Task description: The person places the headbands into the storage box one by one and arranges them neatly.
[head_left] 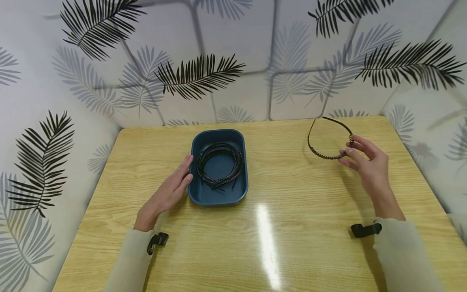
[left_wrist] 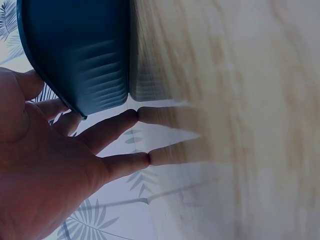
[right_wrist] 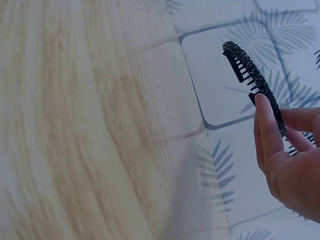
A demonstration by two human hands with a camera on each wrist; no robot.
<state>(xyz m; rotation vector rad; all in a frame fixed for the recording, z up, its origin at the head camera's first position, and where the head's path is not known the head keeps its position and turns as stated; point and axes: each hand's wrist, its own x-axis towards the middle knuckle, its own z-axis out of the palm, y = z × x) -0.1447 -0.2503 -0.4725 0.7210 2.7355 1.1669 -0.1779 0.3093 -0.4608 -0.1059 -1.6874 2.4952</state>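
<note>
A toothed black headband (head_left: 324,157), crusted with glittery beads in the right wrist view, is raised above the right part of the table. My right hand (head_left: 370,164) pinches one side of it between thumb and fingers, its ends pointing toward the wall. Left of the table's middle sits a dark blue plastic bin (head_left: 219,202). Several similar dark headbands (head_left: 238,162) lie stacked inside it. My left hand (head_left: 171,190) rests against the bin's left side with fingers extended; the left wrist view has two fingertips (left_wrist: 145,159) at the tabletop and the thumb by the rim.
The light wood table (head_left: 299,235) ends at the back against a wall (head_left: 251,97) with a leaf pattern. The same pattern continues along both sides. Black straps with small mounts (head_left: 365,230) are on both sleeves.
</note>
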